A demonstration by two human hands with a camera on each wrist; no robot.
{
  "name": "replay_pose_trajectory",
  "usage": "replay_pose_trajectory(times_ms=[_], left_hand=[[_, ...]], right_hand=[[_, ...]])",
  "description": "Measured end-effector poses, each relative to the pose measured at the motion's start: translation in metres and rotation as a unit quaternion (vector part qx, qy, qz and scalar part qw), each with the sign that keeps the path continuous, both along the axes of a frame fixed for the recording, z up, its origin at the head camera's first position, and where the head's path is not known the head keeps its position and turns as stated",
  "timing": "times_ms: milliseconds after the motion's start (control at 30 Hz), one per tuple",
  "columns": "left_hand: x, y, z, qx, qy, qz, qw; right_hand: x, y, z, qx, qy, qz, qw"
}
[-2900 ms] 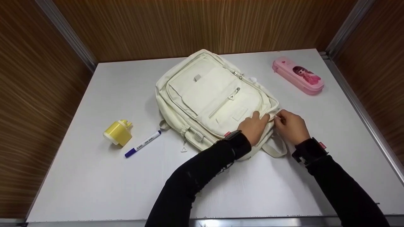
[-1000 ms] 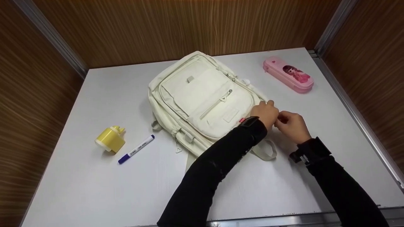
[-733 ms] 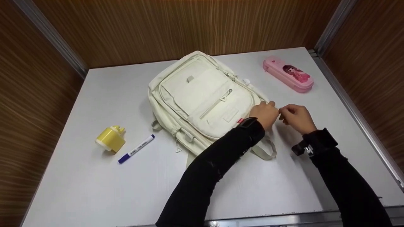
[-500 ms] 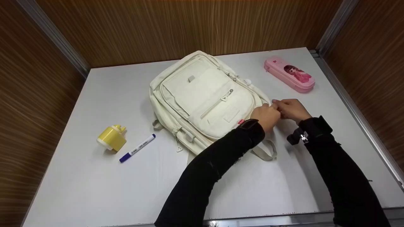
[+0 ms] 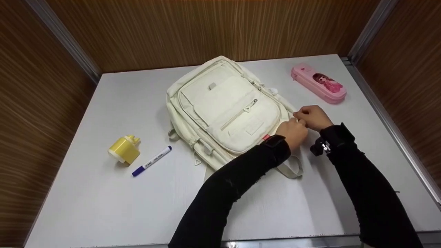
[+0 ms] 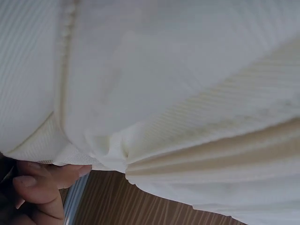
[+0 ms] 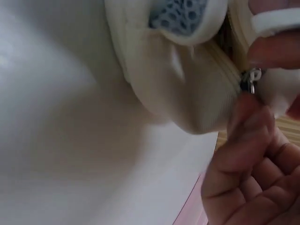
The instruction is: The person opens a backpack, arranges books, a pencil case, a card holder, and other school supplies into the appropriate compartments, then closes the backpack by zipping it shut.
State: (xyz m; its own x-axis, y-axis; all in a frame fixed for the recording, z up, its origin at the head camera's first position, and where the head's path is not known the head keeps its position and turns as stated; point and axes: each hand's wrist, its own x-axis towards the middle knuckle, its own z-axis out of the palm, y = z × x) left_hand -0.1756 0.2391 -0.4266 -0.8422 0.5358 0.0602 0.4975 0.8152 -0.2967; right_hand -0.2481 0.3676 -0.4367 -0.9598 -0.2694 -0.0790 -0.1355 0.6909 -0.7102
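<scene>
A cream backpack lies on its back on the white table, front pockets up. At its lower right corner, my left hand grips the edge of the bag. Just beyond, my right hand pinches something small there; in the right wrist view a metal zipper pull sits at the fingertips of my right hand. Fingers of the other hand hold a white loop above it. Pale fabric fills most of the left wrist view, with curled fingers at its lower left.
A pink pencil case lies at the back right of the table. Left of the backpack are a yellow and white object and a blue-capped marker. Wood-patterned panels stand around the back and sides.
Both hands have moved from the bag's lower front to its right corner. My right hand came away briefly, then rose to the corner beside my left hand. The head view has shifted slightly.
</scene>
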Motion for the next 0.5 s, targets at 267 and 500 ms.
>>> replay_pose_trajectory(times_ms=[267, 500], left_hand=[[0.010, -0.010, -0.006, -0.022, 0.032, -0.034, 0.9987], [0.018, -0.020, -0.006, -0.034, 0.036, -0.044, 0.9978]], right_hand=[[0.005, -0.010, -0.005, 0.010, 0.079, -0.027, 0.9965], [0.006, -0.012, -0.007, 0.008, 0.099, -0.043, 0.9942]])
